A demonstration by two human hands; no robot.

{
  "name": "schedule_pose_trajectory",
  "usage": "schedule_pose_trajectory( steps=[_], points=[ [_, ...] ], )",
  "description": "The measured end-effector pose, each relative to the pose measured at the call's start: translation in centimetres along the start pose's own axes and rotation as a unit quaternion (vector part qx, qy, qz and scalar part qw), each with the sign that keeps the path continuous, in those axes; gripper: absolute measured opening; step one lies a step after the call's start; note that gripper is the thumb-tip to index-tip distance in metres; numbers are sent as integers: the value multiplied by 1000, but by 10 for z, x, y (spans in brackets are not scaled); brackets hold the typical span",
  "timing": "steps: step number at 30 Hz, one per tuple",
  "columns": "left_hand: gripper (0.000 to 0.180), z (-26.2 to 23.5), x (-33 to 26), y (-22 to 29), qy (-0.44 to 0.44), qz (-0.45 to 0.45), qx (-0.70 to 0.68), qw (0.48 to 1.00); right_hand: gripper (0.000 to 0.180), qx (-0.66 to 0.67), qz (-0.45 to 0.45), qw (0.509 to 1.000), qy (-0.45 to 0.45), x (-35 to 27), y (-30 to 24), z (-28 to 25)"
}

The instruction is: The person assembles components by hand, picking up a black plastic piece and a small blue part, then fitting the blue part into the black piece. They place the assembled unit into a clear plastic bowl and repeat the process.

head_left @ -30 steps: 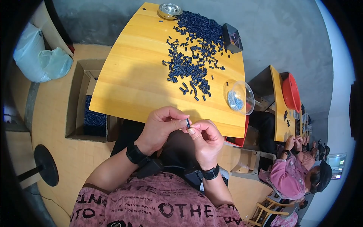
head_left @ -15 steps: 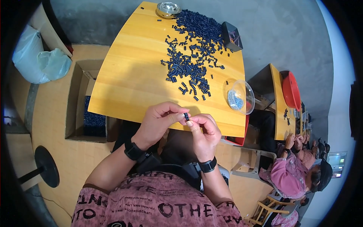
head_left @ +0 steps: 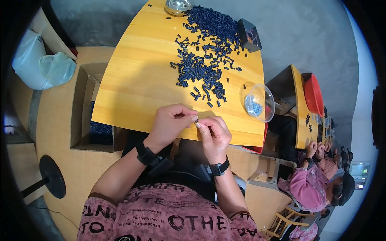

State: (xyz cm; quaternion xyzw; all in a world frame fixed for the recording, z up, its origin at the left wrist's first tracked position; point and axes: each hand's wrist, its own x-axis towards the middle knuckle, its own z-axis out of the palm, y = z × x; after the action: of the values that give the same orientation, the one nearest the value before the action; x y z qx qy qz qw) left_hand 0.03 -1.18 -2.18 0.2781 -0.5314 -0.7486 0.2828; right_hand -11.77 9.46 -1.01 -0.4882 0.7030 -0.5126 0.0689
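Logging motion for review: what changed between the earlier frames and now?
The left hand and right hand moved slightly forward and left; the small dark piece between them is now mostly hidden. No release shows. Scattered dark pieces and clear bowl stayed put.

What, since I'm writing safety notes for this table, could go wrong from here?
The small dark piece is pinched between the left hand and the right hand near the front edge of the table, so it might slip and drop. The clear tub stands close to the table's right edge; a bump could tip its small bluish contents out.
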Motion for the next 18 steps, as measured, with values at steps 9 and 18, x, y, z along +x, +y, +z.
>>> schedule_pose_trajectory(
  steps=[9,18],
  points=[
    [12,-5,3,2,-14,-18,-8,1000,9,-71,-66,995,11,4,2,0],
    [14,-1,0,-4,-23,30,49,998,9,-87,-70,994,7,1,6,-1]
  ],
)
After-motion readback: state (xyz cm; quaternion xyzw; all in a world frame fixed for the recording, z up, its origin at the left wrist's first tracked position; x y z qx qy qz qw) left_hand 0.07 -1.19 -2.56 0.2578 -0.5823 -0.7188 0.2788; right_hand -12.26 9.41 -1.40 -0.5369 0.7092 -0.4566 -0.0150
